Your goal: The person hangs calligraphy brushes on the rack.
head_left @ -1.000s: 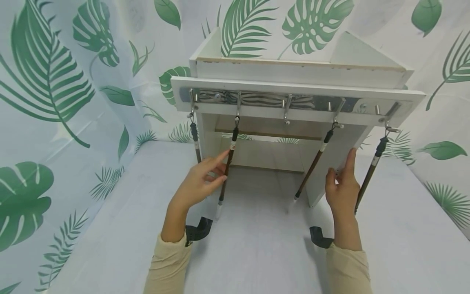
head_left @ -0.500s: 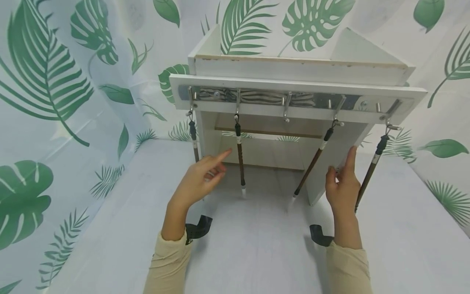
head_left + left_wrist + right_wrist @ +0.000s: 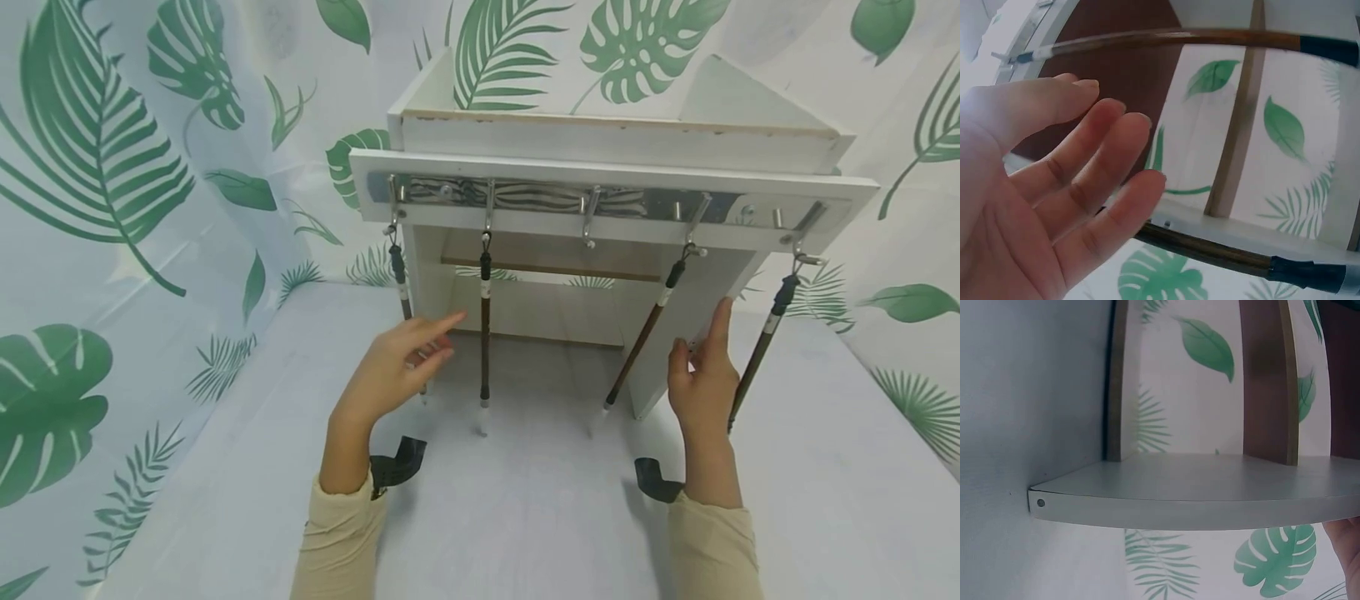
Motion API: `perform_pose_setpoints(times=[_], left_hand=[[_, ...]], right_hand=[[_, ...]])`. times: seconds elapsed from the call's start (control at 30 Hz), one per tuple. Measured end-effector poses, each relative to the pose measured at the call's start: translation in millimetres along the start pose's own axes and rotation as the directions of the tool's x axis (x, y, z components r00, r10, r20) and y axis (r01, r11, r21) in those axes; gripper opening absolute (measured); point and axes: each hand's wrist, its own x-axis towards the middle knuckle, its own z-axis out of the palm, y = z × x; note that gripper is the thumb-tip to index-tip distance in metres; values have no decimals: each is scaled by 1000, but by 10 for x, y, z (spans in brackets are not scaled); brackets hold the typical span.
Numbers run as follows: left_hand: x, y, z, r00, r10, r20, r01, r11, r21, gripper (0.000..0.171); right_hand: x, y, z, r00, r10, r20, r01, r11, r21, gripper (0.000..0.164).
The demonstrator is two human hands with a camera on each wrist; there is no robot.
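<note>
Brown calligraphy brushes hang tip-down by loops from a metal hook rail (image 3: pixel 652 205) on a white shelf unit. My left hand (image 3: pixel 393 367) hovers just left of the second brush (image 3: pixel 485 333), with its index finger extended toward the handle and a gap between. The leftmost brush (image 3: pixel 402 287) passes partly behind this hand. In the left wrist view, the left hand (image 3: pixel 1085 169) holds nothing, its fingers loosely bent. My right hand (image 3: pixel 703 387) rests at the front edge of the right side panel (image 3: pixel 663 333), index finger straight up along it.
Two more brushes hang at the right: one brush (image 3: pixel 637 350) in front of the side panel, another brush (image 3: pixel 757 358) beside my right hand. The middle hook (image 3: pixel 589 225) carries nothing. A pale tabletop (image 3: pixel 525 517) lies below, with a leaf-print backdrop (image 3: pixel 225 167) behind.
A second ago my left fingers were at the second brush, which slanted left. It then swung right, and now hangs nearly straight. My left hand has drawn slightly left; the right hand stays put.
</note>
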Motion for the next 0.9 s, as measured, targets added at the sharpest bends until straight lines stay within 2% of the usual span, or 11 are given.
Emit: perform_pose_setpoints(times=[0.1,0.17,0.27,0.37,0.43,0.5,0.6,0.63,0.7,0.83,0.9], left_hand=[[-27,-34,-48,999,-24,22,24,1000,8,38],[-55,-69,-86,996,-62,64,63,998,-3,31],[-106,-129,-149,972,-157,175,160,987,-3,25],[-153,-208,-203,913,-278,298,275,960,53,25],[-176,-261,-230,869,-351,348,339,936,96,27],[-198,-316,-250,834,-415,363,396,909,129,28],[-230,-385,-275,780,-517,352,499,854,149,31],[-240,-414,-281,755,-554,351,538,829,153,32],[-263,-477,-282,682,-641,352,635,758,151,34],[-318,-660,-229,499,-786,366,806,575,137,33],[-363,-764,-180,426,-826,369,854,502,137,33]], right_hand=[[0,-3,0,1000,4,-3,-4,1000,9,65],[1,-7,-2,1000,8,-1,-8,1000,13,65],[1,-4,3,1000,3,-4,-2,1000,18,64],[5,7,12,1000,-3,-9,3,1000,23,64],[8,10,13,1000,-2,-10,2,1000,23,64],[8,12,13,1000,5,-6,-5,1000,22,64],[4,10,14,1000,14,0,-14,1000,19,64],[4,12,16,1000,15,1,-15,1000,20,64],[4,14,18,1000,15,3,-15,1000,22,64],[11,23,18,1000,13,6,-14,1000,23,64],[13,25,17,1000,13,7,-13,1000,22,64]])
